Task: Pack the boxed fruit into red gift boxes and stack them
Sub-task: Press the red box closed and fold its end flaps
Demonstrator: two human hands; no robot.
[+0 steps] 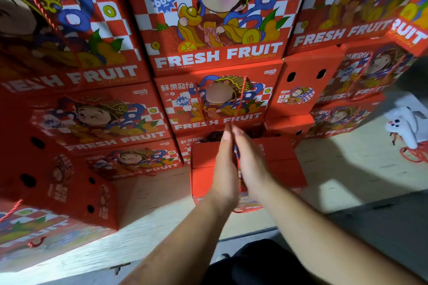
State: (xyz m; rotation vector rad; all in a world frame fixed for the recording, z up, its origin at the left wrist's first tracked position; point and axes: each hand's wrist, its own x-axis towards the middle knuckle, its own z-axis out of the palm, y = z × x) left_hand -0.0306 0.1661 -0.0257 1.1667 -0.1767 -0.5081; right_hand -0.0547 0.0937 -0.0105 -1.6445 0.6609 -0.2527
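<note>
The fingers of both hands were stretched out straight and close together, tips pointing at the far wall of boxes, and neither hand had anything gripped so far as could be seen. The left hand (pixel 223 169) and the right hand (pixel 251 164) stood edge-up with palms facing, almost touching at the fingertips, over the middle of an open red gift box (pixel 273 162) lying on the pale wooden platform (pixel 347 169). A narrow strip of printed pattern showed in the gap between the palms, but what it belonged to was hard to tell, and whether the palms pressed on it could not be made out. The hands and forearms covered the box's centre; its flaps spread left and right, and a loop of red cord (pixel 247 210) peeped from under the wrists at the near edge. Something dark at the box's far end was too blurred to name. Beyond rose the stacked gift boxes (pixel 217 58), printed "FRESH FRUIT", their top row cut off by the frame. To the left, more boxes (pixel 76 192) lay nearer, partly cropped. At far right a white object (pixel 404 125) sat on the platform, unclear in form.
</note>
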